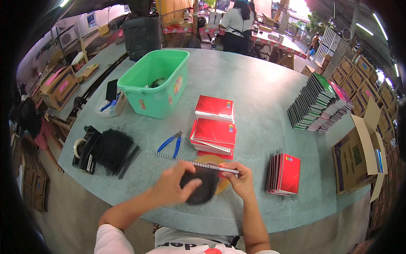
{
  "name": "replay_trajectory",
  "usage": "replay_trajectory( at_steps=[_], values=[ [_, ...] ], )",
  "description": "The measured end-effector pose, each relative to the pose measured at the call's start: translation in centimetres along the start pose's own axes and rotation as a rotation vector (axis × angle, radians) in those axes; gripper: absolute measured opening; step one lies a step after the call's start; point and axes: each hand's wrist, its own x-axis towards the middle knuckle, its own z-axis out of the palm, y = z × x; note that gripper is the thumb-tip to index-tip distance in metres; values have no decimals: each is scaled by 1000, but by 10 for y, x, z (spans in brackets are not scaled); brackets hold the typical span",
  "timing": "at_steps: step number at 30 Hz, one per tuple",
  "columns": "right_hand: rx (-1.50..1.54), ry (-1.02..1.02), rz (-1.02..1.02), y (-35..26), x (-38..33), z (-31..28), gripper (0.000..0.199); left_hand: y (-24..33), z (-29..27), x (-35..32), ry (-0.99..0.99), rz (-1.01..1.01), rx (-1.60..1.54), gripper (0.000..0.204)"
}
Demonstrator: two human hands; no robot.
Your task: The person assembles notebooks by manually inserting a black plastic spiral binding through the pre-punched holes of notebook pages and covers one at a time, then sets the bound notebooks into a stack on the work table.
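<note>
My right hand (241, 180) pinches the end of a notebook (224, 169) held spine up, just above the table's near side. A dark spiral wire coil (169, 157) runs along that spine and sticks out past its left end. My left hand (175, 184), slightly blurred, has thumb and fingers apart beside the coil; whether a fingertip touches it I cannot tell. Under the hands is a dark rounded thing (198, 192), smeared, with a yellow-brown disc (222, 186) around it. Blue-handled pliers (170, 143) lie beyond my left hand, next to stacked red notebooks (214, 131).
Black coils (116, 152) lie by a tape dispenser (86, 150) at left. Behind stands a green tub (154, 95). Coiled red notebooks (284, 173), a tall notebook stack (319, 103) and an open carton (357, 154) are at right. A person (237, 27) stands beyond the table (253, 84).
</note>
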Motion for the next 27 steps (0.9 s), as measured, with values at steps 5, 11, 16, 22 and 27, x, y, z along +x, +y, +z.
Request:
replay_trajectory(
  at_steps=[5, 11, 16, 22, 27],
  values=[
    [-829, 29, -373, -52, 4, 29, 28, -42, 53, -45, -340, 172, 52, 22],
    [-1090, 70, -443, -31, 2, 48, 25, -48, 57, -42, -283, 228, 66, 27],
    [-1039, 83, -499, -36, 5, 51, 19, -61, 54, -50, -310, 122, 30, 26],
    [-1016, 37, -517, -33, 8, 47, 14, -59, 51, -48, -293, 189, 69, 30],
    [-997, 19, -492, -34, 9, 47, 13, -39, 33, -25, 106, 484, 390, 28]
  ],
)
